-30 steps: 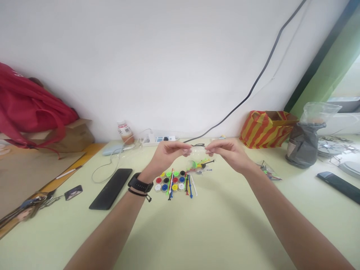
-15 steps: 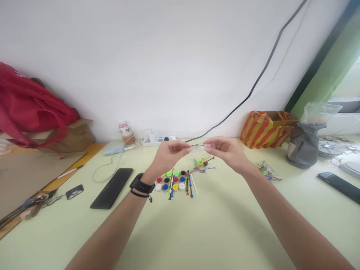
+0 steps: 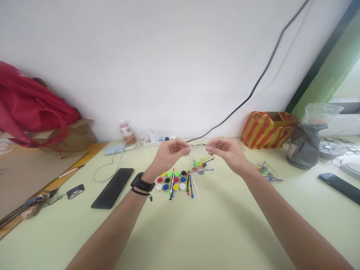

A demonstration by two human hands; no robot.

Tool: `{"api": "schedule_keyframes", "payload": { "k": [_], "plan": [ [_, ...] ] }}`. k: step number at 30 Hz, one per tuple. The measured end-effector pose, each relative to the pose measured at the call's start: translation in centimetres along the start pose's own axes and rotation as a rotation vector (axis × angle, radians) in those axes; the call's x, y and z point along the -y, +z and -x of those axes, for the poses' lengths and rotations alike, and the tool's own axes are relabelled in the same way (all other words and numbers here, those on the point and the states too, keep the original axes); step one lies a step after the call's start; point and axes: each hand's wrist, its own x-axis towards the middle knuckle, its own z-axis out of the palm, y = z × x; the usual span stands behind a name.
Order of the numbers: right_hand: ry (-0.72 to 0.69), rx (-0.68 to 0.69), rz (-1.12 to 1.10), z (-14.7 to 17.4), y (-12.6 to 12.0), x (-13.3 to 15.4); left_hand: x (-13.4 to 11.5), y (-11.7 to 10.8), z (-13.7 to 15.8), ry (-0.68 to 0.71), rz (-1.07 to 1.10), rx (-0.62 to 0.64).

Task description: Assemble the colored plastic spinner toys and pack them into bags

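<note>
Between left hand (image 3: 173, 154) and right hand (image 3: 227, 153), above the pale green table (image 3: 182, 232), a clear film (image 3: 199, 149) is spanning the gap, too faint to make out fully, thumb and fingertips pinching it at either side. Below, coloured discs (image 3: 176, 180) are lying in rows, arrow-tipped sticks (image 3: 192, 186) resting among and beside them. Farther out, a black slab (image 3: 112, 188) is lying left, a striped bag (image 3: 261, 129) standing right.
</note>
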Motion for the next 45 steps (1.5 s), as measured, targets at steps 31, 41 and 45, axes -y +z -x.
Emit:
{"api": "schedule_keyframes", "payload": {
  "k": [31, 41, 45],
  "plan": [
    [-0.084, -0.022, 0.007, 0.0, -0.3, -0.5, -0.4, -0.8, 0.1, 0.027, 0.038, -0.037],
    [-0.109, -0.004, 0.056, 0.0, -0.6, -0.2, -0.2, -0.6, 0.2, 0.019, 0.013, -0.052],
    [-0.150, -0.031, 0.227, -0.1, -0.3, 0.0, -0.4, -0.6, 0.1, 0.056, -0.161, -0.030]
  ]
}}
